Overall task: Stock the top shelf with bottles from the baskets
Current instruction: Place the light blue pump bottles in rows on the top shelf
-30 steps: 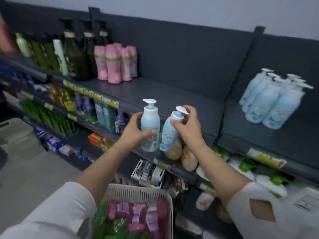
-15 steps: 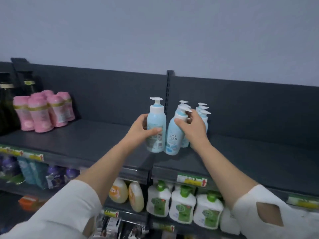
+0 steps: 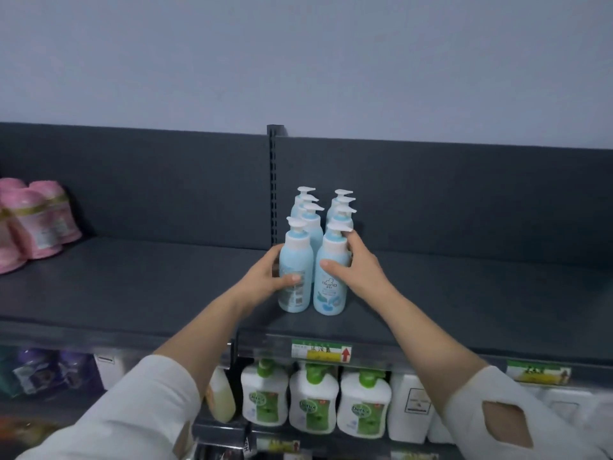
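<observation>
**A:** Where are the bottles at this moment?

**B:** Both stand upright on the top shelf (image 3: 132,283), at the front of the two rows (image 3: 313,224) of the same pale blue pump bottles. The left hand (image 3: 265,277) is wrapped around the left bottle (image 3: 297,257), with the thumb across its label. The right hand (image 3: 356,267) clasps the right bottle (image 3: 331,293), with the thumb on the front and the fingers up near the shoulder.

**A:** How will they handle?

**B:** I judge them to be stiff, smooth plastic, a little slippery, and rather heavy if they are full. They are not fragile, but they are tall and narrow. A careless push could tip one against the row behind.

**A:** Where is the best place to hold?

**B:** Around the round body, below the shoulder. The white pump head is thin with a beak-shaped nozzle, and I think it may turn in the fingers.

**A:** And the surroundings?

**B:** The shelf is dark grey, flat and matte. The pink bottles (image 3: 36,224) stand well apart to the left, and the white soap bottles (image 3: 313,400) with green pumps are on the shelf below.
</observation>
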`<state>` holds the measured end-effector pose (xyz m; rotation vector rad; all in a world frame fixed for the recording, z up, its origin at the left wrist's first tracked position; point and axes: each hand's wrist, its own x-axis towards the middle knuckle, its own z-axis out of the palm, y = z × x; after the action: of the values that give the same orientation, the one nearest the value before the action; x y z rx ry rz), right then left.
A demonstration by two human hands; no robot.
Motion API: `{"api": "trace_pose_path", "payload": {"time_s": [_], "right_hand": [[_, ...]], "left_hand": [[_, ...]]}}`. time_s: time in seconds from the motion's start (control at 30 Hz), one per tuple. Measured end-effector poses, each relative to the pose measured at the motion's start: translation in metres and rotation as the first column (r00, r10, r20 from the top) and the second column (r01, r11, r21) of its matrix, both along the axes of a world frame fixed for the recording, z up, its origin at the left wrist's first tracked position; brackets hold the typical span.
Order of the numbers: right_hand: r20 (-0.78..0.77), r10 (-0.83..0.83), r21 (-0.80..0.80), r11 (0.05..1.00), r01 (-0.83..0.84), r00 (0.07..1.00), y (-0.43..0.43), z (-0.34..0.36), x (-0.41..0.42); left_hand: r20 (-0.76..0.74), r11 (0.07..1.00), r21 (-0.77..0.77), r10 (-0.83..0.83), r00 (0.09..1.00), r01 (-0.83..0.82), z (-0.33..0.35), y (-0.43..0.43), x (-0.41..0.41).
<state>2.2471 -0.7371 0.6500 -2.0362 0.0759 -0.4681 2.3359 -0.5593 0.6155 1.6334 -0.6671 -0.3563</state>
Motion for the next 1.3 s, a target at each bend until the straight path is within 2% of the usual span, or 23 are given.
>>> {"api": "trace_pose_path", "payload": {"time_s": [0.43, 0.57, 0.7, 0.83, 0.97, 1.13, 1.2, 1.3], "right_hand": [[-0.053, -0.058, 0.022, 0.998, 0.059, 0.997, 0.000, -0.009, -0.018], [-0.096, -0.085, 0.036, 0.995, 0.089, 0.992, 0.004, -0.023, -0.028], [-0.120, -0.154, -0.002, 0.988, 0.155, 0.981, 0.006, -0.028, -0.031], [-0.100, -0.305, -0.152, 0.945, 0.288, 0.947, 0.009, -0.036, -0.038], [0.168, -0.429, -0.342, 0.819, 0.460, 0.888, 0.011, -0.029, -0.051], [0.268, -0.262, -0.487, 0.793, 0.365, 0.927, 0.028, 0.001, -0.048], [0.286, -0.179, -0.557, 0.768, 0.316, 0.941, 0.039, 0.016, -0.042], [0.238, -0.070, -0.720, 0.656, 0.225, 0.969, 0.052, 0.038, -0.027]], "left_hand": [[0.130, 0.986, 0.043, 0.157, 0.979, -0.163, -0.008, -0.007, -0.015], [0.098, 0.987, 0.076, 0.134, 0.986, -0.142, -0.011, -0.002, -0.019], [0.054, 0.989, -0.046, 0.145, 0.988, -0.143, 0.003, -0.016, -0.028], [0.156, 0.952, -0.018, 0.305, 0.939, -0.306, 0.009, -0.024, -0.029], [0.198, 0.940, 0.017, 0.330, 0.923, -0.340, 0.009, -0.016, -0.026], [0.240, 0.917, 0.040, 0.377, 0.894, -0.397, 0.009, -0.011, -0.024], [0.236, 0.935, 0.049, 0.331, 0.914, -0.351, 0.009, -0.005, -0.020], [0.224, 0.970, 0.066, 0.216, 0.951, -0.236, 0.012, 0.007, -0.010]]}}
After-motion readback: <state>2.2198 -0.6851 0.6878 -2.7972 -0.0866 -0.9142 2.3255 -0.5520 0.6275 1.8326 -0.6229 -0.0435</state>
